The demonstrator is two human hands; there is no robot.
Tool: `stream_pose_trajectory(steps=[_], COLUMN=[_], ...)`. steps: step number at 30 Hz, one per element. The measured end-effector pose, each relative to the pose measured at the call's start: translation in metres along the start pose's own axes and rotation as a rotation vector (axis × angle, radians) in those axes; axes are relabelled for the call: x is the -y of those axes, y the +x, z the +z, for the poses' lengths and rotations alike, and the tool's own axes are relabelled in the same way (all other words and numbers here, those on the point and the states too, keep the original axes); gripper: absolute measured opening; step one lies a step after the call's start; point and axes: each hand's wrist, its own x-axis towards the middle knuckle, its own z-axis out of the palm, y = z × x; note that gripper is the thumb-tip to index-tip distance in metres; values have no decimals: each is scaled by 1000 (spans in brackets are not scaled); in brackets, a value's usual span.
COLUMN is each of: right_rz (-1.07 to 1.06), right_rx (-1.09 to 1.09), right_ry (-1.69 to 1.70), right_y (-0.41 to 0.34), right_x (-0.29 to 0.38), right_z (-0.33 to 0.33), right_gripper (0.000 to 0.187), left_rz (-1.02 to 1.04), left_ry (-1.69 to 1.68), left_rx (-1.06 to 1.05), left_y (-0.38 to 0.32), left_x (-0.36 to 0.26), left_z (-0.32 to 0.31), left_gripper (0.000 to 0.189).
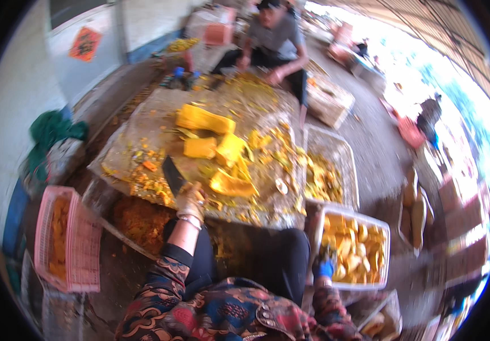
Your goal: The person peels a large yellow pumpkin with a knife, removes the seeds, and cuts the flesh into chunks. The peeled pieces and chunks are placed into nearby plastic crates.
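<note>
My left hand (191, 199), in a pale glove, grips a knife (172, 174) with a broad dark blade. The blade lies over the near left of a low, littered work table (142, 113). Beyond and right of it are peeled yellow squash chunks: a long piece (205, 120), a block (200, 148) and another block (230, 149). A curved squash piece (233, 184) lies nearer me. My right hand (326, 262), in a dark glove with a blue cuff, is at the left side of a white crate (386, 251) of cut squash (351, 247); blur hides its fingers.
A person (274, 47) sits across the table, both hands at its far edge. Peelings (323, 177) fill a grey tub (351, 164) on the right. At left stands a pink basket (83, 251) with orange contents. An orange heap (144, 221) lies under the table's near left edge.
</note>
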Motion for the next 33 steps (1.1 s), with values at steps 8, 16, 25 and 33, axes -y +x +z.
stream_pose_trajectory(steps=[8, 16, 25, 33], right_rz=[149, 122, 191, 432], right_rx=[-84, -338, -249, -302], right_ry=[63, 234, 253, 268], right_y=[-18, -92, -197, -219], right_x=[15, 7, -35, -73], right_z=[-32, -23, 8, 15], right_gripper=[53, 54, 64, 51], left_rz=[-118, -172, -59, -82], left_ry=[-53, -17, 46, 253], left_rx=[5, 7, 92, 95], left_y=[31, 50, 69, 55], left_x=[-7, -16, -15, -24], left_z=[-22, -35, -39, -24], left_gripper=[15, 18, 19, 17])
